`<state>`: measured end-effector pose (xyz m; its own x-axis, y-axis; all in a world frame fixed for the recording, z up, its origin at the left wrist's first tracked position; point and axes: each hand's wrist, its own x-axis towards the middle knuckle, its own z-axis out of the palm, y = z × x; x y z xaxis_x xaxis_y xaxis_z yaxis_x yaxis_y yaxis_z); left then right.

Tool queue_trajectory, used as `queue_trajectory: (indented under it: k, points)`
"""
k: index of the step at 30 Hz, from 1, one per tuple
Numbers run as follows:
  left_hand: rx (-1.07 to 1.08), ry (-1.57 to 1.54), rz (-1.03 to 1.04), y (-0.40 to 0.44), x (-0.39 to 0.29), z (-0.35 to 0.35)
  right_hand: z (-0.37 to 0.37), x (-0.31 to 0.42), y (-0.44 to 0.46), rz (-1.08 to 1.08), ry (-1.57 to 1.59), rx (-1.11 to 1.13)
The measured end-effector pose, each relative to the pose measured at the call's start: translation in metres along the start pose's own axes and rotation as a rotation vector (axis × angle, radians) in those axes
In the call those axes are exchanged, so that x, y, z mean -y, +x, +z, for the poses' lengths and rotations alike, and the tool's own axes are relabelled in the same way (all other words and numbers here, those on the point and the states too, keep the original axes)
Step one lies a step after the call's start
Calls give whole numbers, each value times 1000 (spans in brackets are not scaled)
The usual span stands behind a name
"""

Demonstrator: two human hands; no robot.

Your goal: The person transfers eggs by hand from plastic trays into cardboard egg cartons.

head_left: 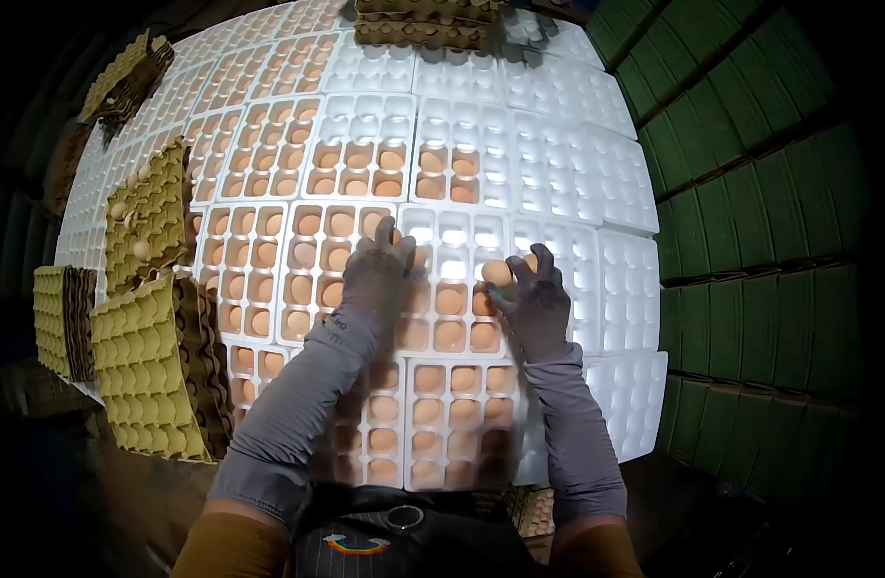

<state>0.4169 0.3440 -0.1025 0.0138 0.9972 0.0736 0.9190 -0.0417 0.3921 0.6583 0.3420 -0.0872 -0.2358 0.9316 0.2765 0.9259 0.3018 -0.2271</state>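
Left hand [375,275]: nine o'clock of the central white tray [453,238], fingers partly curled; cannot tell whether they grip anything
Right hand [539,306]: tray's three o'clock, fingers curled nearly closed around a brown egg [497,273]
Brown egg: at this hand's ten o'clock, above the tray
Cardboard trays [149,376]: eight o'clock

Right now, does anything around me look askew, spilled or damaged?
At the left, a yellowish pulp egg tray holds only a few light-brown eggs and, like the yellowish pulp tray stack nearer you, sits askew against the neat rows of white gridded trays. I see no clear spill or breakage.
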Motion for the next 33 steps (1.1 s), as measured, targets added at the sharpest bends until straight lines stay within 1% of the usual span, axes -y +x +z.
queue_trajectory:
  k: [1,2,4,5,6,8,9,10,11,12,13,14,15,16,17,18,19,20,21,22,23,24,26,28,29,30,31,32,33]
  points:
    - [84,38,-54,12,-2,3,11,-8,12,-77,-102,-34]
    - [88,47,-65,21,-3,5,23,-12,20,-81,-89,-29]
    - [5,-178,18,34,-7,4,48,-11,30,-217,104,25]
    - [55,-189,11,42,-10,5,53,-1,35,-263,131,72]
    - [61,-182,-1,50,-10,8,62,6,37,-327,158,85]
    - [230,-73,-13,67,-13,9,70,14,45,-288,211,130]
    - [130,-162,32,69,-14,9,72,12,52,-199,313,59]
    - [128,-157,26,75,-18,14,72,12,61,-109,414,-9]
    - [24,-388,25,83,-24,24,74,7,72,-94,482,-143]
    - [-82,-619,25,88,-31,34,83,-1,79,-101,576,-199]
    - [-98,-723,-8,93,-40,44,92,-4,82,-78,570,-165]
    - [-173,-501,74,100,-39,62,97,-6,84,-55,563,-133]
    - [-189,-467,78,101,-35,77,98,-9,83,-61,565,-137]
    - [-207,-431,81,100,-34,82,97,-12,81,-35,667,-137]
    - [-220,-504,54,94,-36,68,95,-14,76,-9,772,-132]
    - [-235,-576,22,83,-36,53,90,-20,70,23,734,-136]
    - [-207,-687,-53,63,-40,21,82,-18,62,111,828,-158]
    - [-167,-720,-74,41,-36,-8,72,-13,55,200,924,-181]
    - [-150,-828,-93,15,-28,-28,65,-5,47,253,1001,-166]
    - [-137,-759,-82,-18,-16,-51,56,8,38,303,1084,-145]
    - [-126,-780,-105,-50,-10,-78,44,24,29,309,1137,-68]
    - [-128,-661,-86,-85,5,-98,32,45,19,309,1197,20]
    - [-148,-303,-4,-150,39,-144,22,95,-6,296,1234,261]
    - [-257,-13,-98,-201,75,-195,3,154,-28,196,1229,596]
    - [-314,167,-252,-225,98,-217,3,183,-43,120,1221,669]
    - [-404,281,-386,-248,126,-235,1,214,-54,46,1204,735]
    - [-465,392,-525,-267,156,-254,-5,247,-58,92,1176,888]
    - [-513,540,-656,-291,193,-261,-5,279,-65,54,1133,875]
    - [-442,470,-850,-319,231,-261,-2,308,-72,68,1130,887]
